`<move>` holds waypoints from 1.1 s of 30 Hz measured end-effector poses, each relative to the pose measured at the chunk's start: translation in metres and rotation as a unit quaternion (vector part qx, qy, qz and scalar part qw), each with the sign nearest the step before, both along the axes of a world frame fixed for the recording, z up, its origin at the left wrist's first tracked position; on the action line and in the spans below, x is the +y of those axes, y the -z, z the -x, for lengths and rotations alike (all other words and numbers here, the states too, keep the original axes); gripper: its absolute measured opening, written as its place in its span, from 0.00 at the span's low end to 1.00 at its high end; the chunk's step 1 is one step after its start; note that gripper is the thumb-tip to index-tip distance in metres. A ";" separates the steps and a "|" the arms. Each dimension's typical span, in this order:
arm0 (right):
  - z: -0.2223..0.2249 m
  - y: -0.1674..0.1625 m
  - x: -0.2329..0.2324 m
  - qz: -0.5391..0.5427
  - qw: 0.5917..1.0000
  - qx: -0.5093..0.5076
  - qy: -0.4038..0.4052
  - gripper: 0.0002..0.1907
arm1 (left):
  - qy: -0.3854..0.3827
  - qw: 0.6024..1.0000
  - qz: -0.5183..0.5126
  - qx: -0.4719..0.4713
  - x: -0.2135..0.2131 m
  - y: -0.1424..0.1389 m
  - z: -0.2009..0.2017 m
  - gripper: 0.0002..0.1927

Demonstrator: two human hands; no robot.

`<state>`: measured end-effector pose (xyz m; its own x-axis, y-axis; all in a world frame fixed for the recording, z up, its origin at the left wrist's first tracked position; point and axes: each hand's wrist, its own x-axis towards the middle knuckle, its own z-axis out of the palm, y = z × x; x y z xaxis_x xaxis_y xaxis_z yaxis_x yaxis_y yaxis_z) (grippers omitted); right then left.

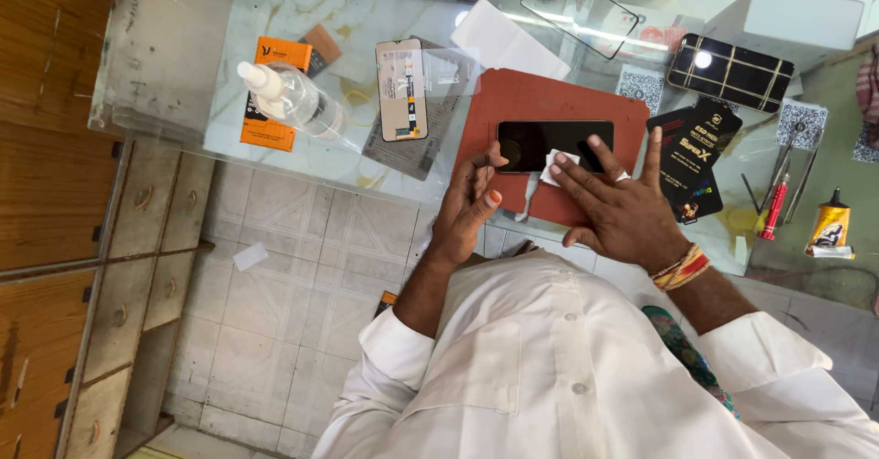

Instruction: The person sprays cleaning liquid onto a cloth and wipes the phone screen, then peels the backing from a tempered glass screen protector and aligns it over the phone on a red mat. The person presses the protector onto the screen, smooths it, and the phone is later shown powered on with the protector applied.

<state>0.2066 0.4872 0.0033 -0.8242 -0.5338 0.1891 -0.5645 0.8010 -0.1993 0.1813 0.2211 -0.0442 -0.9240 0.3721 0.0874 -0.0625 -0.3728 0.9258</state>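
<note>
1. We see the phone (554,140) lying flat on the red mat (513,102), screen dark, on the glass counter (165,65).
2. Our right hand (618,198) spreads its fingers, fingertips pressing a white wipe (554,166) against the phone's near edge.
3. Our left hand (467,205) curls at the phone's left end, pinching something thin (too small to tell what).
4. A spray bottle (293,100) lies well to the left; a red screwdriver (774,207) sits far right.
</note>
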 end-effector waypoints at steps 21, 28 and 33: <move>-0.030 0.018 -0.014 0.017 0.968 0.008 0.251 0.48 | 0.319 0.913 0.245 0.070 -0.080 -0.071 -0.019 0.42; -0.030 0.012 -0.081 0.019 0.964 0.006 0.266 0.47 | 0.357 0.902 0.239 0.040 -0.118 -0.083 0.006 0.43; -0.023 0.011 -0.123 0.046 0.959 0.029 0.278 0.49 | 0.409 0.868 0.269 0.083 -0.132 -0.084 0.031 0.44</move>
<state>0.2298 0.3646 -0.0075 -0.9633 0.0062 0.2685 -0.0675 0.9621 -0.2644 0.1506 0.0894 0.0403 -0.3225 0.9259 -0.1965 0.0484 0.2235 0.9735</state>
